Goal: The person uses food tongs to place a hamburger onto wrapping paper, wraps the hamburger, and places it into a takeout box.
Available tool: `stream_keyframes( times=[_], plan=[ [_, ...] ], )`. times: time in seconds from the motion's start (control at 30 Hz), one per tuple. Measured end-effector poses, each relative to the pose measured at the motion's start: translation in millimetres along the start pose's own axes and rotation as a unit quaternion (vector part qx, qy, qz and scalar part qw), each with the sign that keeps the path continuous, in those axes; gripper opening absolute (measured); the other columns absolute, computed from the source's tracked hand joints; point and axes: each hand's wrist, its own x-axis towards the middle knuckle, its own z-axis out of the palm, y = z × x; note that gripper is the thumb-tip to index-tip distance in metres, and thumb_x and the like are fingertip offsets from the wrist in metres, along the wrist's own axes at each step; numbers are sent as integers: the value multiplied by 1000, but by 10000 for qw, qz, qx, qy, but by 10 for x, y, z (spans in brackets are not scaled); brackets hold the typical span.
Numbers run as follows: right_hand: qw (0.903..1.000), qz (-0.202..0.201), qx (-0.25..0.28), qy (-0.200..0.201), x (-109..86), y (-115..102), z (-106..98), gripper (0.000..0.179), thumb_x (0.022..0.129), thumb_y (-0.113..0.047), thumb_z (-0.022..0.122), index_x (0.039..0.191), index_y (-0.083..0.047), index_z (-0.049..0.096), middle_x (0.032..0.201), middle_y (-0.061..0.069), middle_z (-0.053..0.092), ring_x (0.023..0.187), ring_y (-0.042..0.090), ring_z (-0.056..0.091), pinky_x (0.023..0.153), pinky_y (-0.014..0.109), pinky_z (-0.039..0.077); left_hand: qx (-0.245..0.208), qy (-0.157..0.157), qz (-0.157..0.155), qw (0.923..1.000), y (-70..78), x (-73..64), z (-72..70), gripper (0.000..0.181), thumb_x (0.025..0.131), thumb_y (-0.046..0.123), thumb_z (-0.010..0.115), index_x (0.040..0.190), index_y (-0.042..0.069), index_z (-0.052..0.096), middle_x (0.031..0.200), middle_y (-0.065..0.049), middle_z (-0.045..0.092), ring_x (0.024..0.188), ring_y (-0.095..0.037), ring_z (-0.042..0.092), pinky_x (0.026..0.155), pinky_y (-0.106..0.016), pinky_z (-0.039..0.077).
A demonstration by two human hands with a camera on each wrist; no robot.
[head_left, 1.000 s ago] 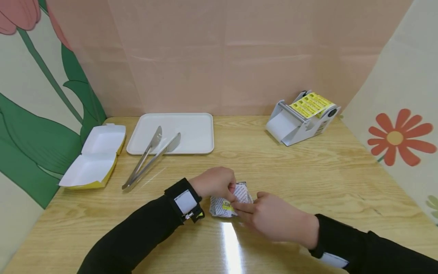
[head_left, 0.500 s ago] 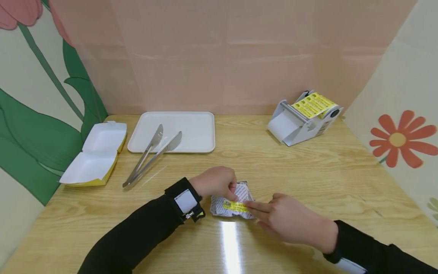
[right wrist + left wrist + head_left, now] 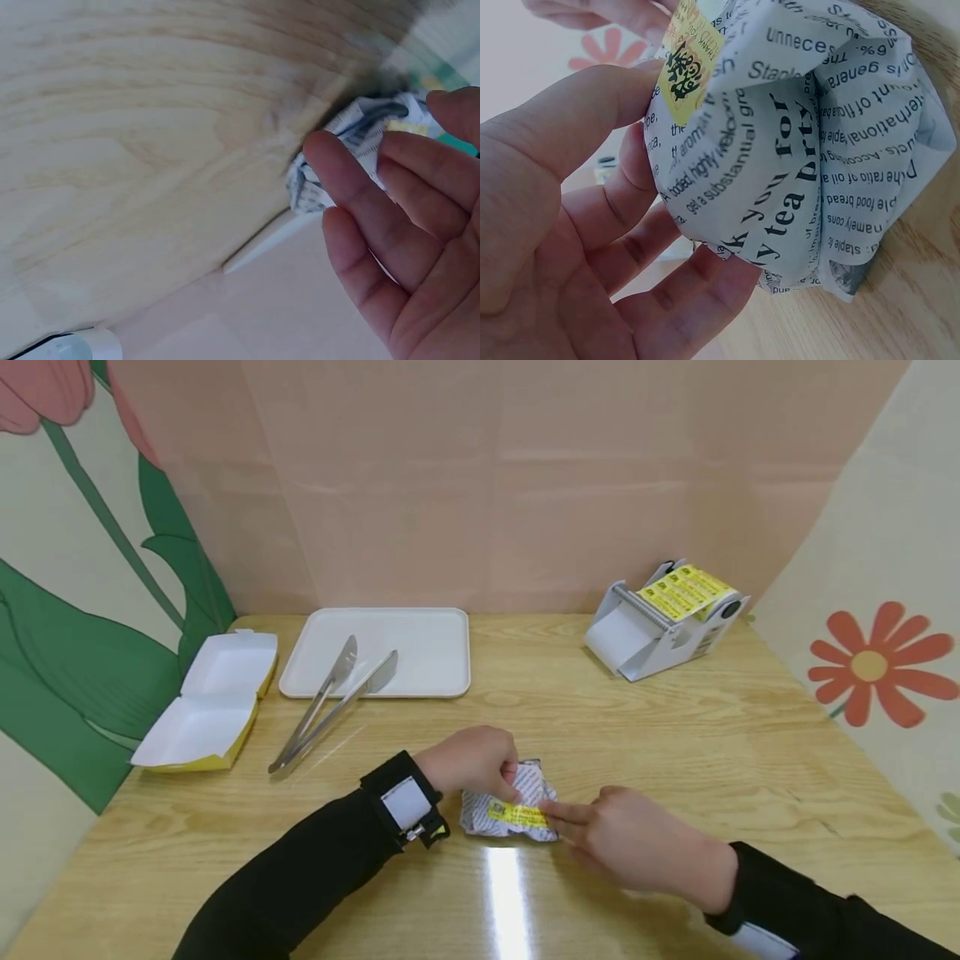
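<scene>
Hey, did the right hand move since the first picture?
Yes, the right hand moved to the person's right: against the white tray, it sits farther over now, and more of the yellow sticker shows.

The left hand (image 3: 474, 762) curls; the right hand (image 3: 641, 842) extends, apparently, two fingers (image 3: 572, 812).

Food-packing table (image 3: 675, 743): tongs (image 3: 327, 725), clamshell box (image 3: 216, 697), label dispenser (image 3: 666, 625).

The head view looks forward and down; both wrist views, closer, share the packet (image 3: 787, 150).
</scene>
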Motion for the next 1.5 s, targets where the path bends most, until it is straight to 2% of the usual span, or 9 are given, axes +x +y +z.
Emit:
stream_keyframes(
  times=[0.2,0.5,0.63,0.8,0.93,1.1,1.27,1.4,1.5],
  plan=[
    [9998,96,157,-12,43,10,-25,12,83,-26,73,92,-17,77,116,0,69,47,2,25,47,19,26,-22,25,5,10000,5,10,15,34,82,34,79,62,16,58,64,5,53,62,-10,49,58,-22,38],
    [9970,427,643,85,16,-22,11,35,85,-24,71,118,-11,71,118,0,69,49,0,27,47,18,29,96,18,20,10000,-14,2,30,33,83,35,78,63,17,59,73,4,54,67,-10,50,60,-23,38],
    [9980,370,502,143,21,-37,22,34,85,-25,72,116,-12,72,117,-1,69,51,0,34,49,19,32,174,32,180,9997,-26,-18,27,32,83,36,77,64,18,59,73,5,53,68,-10,50,60,-23,38],
    [9989,238,388,109,36,-49,28,25,84,-25,73,106,-14,75,117,0,69,58,-1,48,51,20,34,72,-17,593,9982,-97,-64,7,27,85,36,75,70,19,60,74,7,54,68,-9,49,59,-22,39],
    [9972,438,603,-119,38,-43,24,24,86,-25,71,107,-14,75,118,0,68,59,-2,48,53,21,36,-159,37,729,9972,-191,-135,-40,16,88,33,73,81,23,62,85,10,61,80,-8,54,69,-23,45],
    [9945,629,805,-212,38,-42,24,28,87,-26,71,112,-12,73,118,0,69,59,-2,44,55,21,38,-241,337,795,9960,-361,-233,-102,8,90,27,71,91,22,65,104,8,67,103,-14,60,88,-30,48],
    [9943,619,839,-229,41,-39,15,29,88,-26,70,113,-12,72,118,1,68,63,-1,50,56,23,41,-179,694,718,9948,-590,-368,-217,11,91,24,69,97,16,66,106,2,68,104,-22,63,90,-34,49],
    [9930,687,903,-315,42,-36,12,31,88,-27,70,115,-12,71,119,0,68,65,-1,50,58,24,43,-376,1032,583,9922,-786,-515,-354,17,91,19,68,104,7,66,109,-5,68,104,-28,65,90,-40,51],
    [9920,733,956,-381,44,-39,18,32,89,-27,70,117,-12,71,120,0,68,65,-1,50,59,24,44,-510,1300,305,9897,-952,-633,-457,20,92,18,68,106,5,66,111,-8,67,104,-31,64,90,-45,50]
  ],
)
